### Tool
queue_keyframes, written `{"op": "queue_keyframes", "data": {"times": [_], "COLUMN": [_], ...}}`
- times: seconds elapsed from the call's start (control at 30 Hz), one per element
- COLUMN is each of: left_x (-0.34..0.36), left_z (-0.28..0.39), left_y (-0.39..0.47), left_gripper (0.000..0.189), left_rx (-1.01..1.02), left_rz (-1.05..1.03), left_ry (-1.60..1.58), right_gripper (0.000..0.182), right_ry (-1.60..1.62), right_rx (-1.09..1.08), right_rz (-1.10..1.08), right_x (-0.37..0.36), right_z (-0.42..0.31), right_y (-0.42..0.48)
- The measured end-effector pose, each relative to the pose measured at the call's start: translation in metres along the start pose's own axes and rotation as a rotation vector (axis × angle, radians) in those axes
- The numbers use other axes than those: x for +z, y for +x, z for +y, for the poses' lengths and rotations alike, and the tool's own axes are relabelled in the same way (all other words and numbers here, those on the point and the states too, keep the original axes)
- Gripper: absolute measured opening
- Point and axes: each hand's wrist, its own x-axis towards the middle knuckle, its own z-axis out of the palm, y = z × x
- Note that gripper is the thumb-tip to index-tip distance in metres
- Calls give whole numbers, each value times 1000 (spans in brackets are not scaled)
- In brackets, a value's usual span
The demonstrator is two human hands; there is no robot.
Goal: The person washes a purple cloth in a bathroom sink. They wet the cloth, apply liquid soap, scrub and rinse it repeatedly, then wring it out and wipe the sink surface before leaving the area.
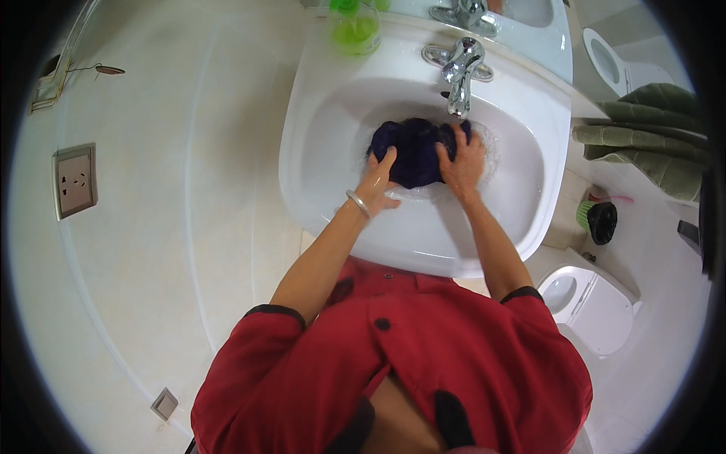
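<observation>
A bundle of dark purple cloth (417, 156) lies soaked in the white washbasin (320, 170), under the chrome faucet (462, 71). Water spreads and splashes around the bundle. At the cloth's left edge is my left hand (377, 181), with a pale bangle (358, 204) on its wrist. One of its digits presses over the fabric, and part of the hand is hidden at the cloth's edge. My right hand (466, 162) grips the right end of the cloth below the spout, its fingers and thumb spread around a fold. Both hands are wet.
A green-topped soap bottle (355, 31) stands on the basin's back left corner. Behind the faucet is a mirror (527, 40). To the right are green towels (652, 142), a bin with a black bag (601, 222) and a toilet (590, 309). A socket (75, 181) sits on the left wall.
</observation>
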Motion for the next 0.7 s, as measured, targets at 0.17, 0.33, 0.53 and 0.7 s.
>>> {"op": "queue_keyframes", "data": {"times": [0.17,0.33,0.53,0.7], "left_x": [-10,-40,10,5], "left_z": [-4,-47,-46,3], "left_y": [69,134,72,55], "left_gripper": [69,48,36,49], "left_rx": [-98,-26,32,40], "left_rz": [-558,-682,-543,-360], "left_ry": [-338,-478,-452,-23], "right_gripper": [25,21,33,31], "right_ry": [818,654,118,-321], "right_rx": [486,149,-483,-1076], "right_rz": [-223,-110,-79,-434], "right_x": [-27,-13,8,-103], "right_z": [-98,-138,4,66], "right_y": [-31,-27,63,107]}}
